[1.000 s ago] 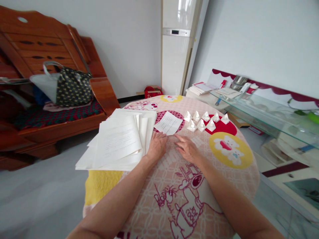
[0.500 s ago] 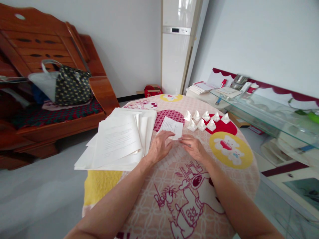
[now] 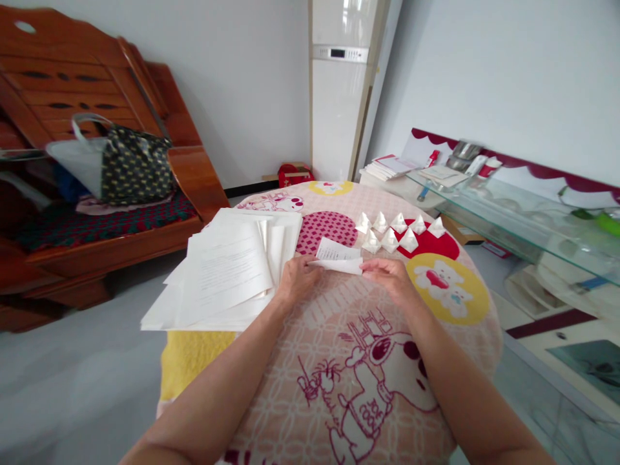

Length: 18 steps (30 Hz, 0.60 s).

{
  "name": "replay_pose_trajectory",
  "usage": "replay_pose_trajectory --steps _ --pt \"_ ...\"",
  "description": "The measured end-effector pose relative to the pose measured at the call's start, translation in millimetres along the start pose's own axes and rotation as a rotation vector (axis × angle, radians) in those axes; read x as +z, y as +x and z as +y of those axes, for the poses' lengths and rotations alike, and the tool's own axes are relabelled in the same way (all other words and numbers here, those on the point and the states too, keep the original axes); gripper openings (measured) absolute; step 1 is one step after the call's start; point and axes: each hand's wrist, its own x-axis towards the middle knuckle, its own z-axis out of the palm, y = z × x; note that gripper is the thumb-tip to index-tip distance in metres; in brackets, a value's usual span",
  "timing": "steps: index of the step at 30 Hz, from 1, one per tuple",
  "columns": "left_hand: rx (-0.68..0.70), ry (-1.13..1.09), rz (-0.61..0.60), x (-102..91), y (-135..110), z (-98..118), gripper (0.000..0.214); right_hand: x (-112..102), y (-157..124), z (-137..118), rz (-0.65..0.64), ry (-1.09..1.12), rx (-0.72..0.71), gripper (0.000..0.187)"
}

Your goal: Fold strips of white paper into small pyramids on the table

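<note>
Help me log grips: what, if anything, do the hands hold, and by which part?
A white printed paper slip, by its folded near edge: left hand at the left end, right hand at the right.

Matt white paper slip (image 3: 338,257), soft quilted cloth table cover (image 3: 368,361), glossy wooden bench (image 3: 97,84), smooth glass shelf (image 3: 523,213)

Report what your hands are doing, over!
Left hand and right hand both pinching the small paper, near edge turned up. Stack of sheets right beside left hand. Folded paper pieces farther back, apart.
</note>
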Motion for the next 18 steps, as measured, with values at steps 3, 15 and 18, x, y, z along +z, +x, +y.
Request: replay_pose_trajectory --steps 3,15,18 --pt "-0.015 -0.090 -0.029 -0.8 -1 1 0.023 2 2 2 0.072 0.091 0.029 0.040" --pt "-0.096 -0.329 -0.084 12.3 2 -9 0.024 11 3 6 0.017 -0.129 0.128 0.028" --pt "-0.109 -0.239 -0.093 11.2 4 -11 0.027 14 4 12 0.021 -0.149 0.134 0.027"
